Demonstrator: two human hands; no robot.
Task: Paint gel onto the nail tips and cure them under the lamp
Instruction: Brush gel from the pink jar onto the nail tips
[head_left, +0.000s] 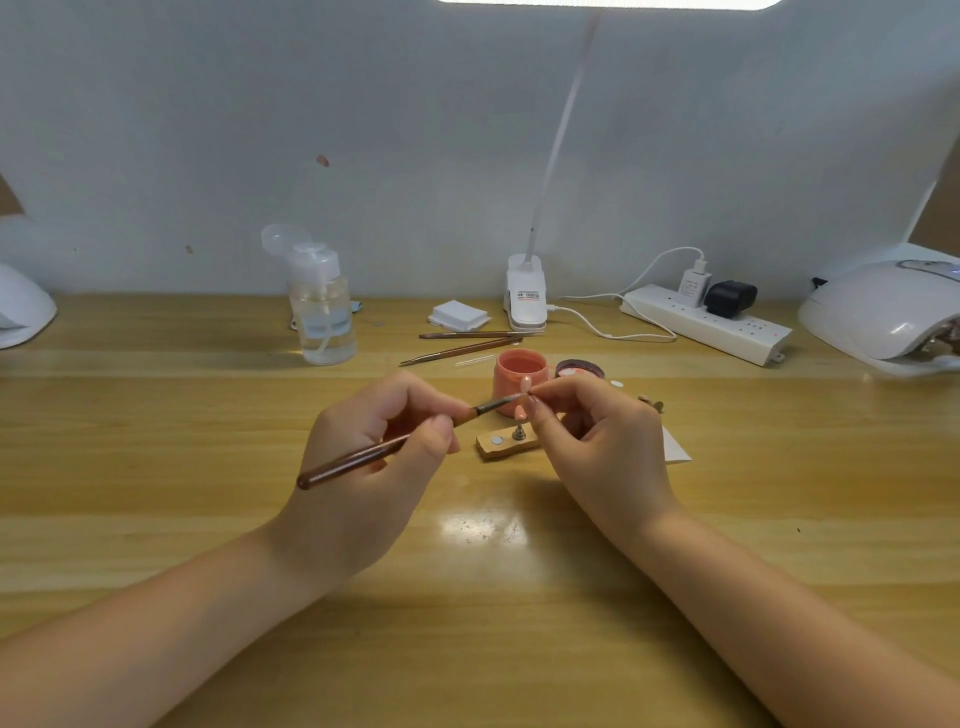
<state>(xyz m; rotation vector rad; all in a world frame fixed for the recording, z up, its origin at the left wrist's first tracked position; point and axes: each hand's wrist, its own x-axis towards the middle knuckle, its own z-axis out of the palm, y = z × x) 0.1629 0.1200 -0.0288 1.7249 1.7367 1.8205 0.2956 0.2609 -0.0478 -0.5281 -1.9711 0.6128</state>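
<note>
Brown-handled, the brush (395, 444) lies across the centre of the frame with its long axis slanting from lower left to upper right, butt end low at the left and bristles pointing up and right. The left hand (374, 457) pinches it around mid-handle between thumb and curled fingers. The bristle end meets a pink nail tip (525, 385), which stands roughly upright, long axis near vertical, pinched at its right side by the fingertips of the right hand (597, 441). A second pink tip (520, 413) shows just below it, above a small metal stand (518, 432) on a tan block (504, 446) resting on the wooden tabletop (208, 415).

Just behind the tips sits an open salmon-pink gel jar (519, 376), with a dark lid (579, 370) beside it to the right. Two more brushes (462, 345) lie nearly level further back, tips pointing left. A clear pump bottle (322, 312) stands left of centre in the frame, a small white pad (460, 315) and a clip-on desk light (527, 296) at upper centre, and a white power strip (706, 325) to their right. The white curing lamp (883, 312) sits at the right edge of the frame, well apart from both hands.
</note>
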